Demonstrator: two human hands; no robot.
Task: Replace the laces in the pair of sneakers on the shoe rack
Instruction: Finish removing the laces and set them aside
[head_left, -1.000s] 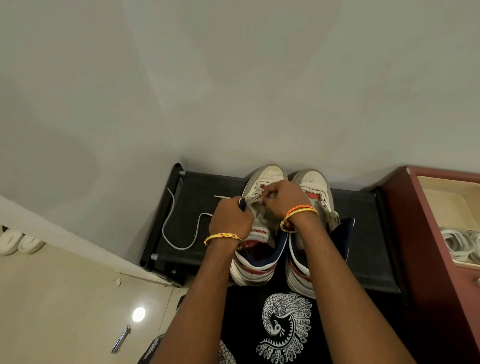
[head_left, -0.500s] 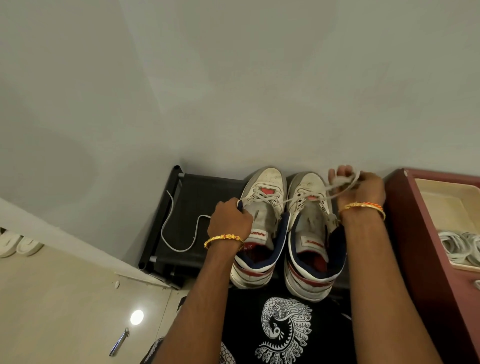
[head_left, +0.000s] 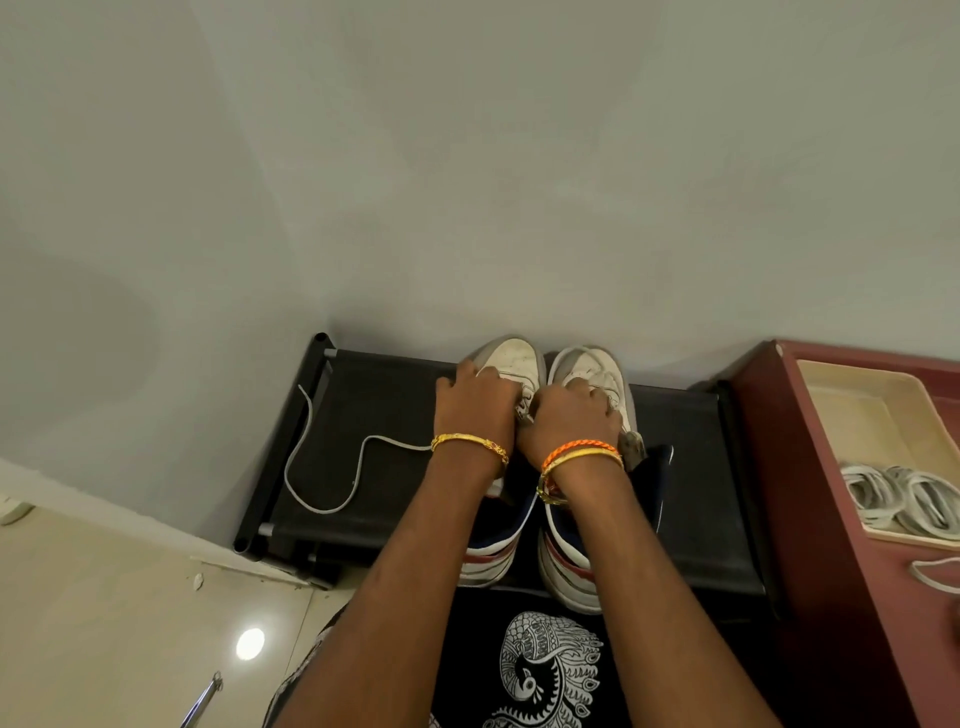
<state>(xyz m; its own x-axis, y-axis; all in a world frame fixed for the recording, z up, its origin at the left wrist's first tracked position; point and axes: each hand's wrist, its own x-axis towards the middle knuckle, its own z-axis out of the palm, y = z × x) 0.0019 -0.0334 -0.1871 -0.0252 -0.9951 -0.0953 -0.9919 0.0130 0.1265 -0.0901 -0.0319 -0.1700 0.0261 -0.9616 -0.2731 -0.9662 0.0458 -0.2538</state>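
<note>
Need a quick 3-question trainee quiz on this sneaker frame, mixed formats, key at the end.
1. True or false: a loose lace lies on the shoe rack left of the sneakers.
2. Where are the bundled laces? A) on the floor B) in the tray on the red cabinet C) on the rack
3. Fill in: the left hand and right hand are both over the ____.

Key: 1 true; 2 B; 3 sneakers

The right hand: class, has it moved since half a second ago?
Yes. The right hand has swung left, away from the maroon cabinet, and now rests over the right sneaker beside the left hand.
</note>
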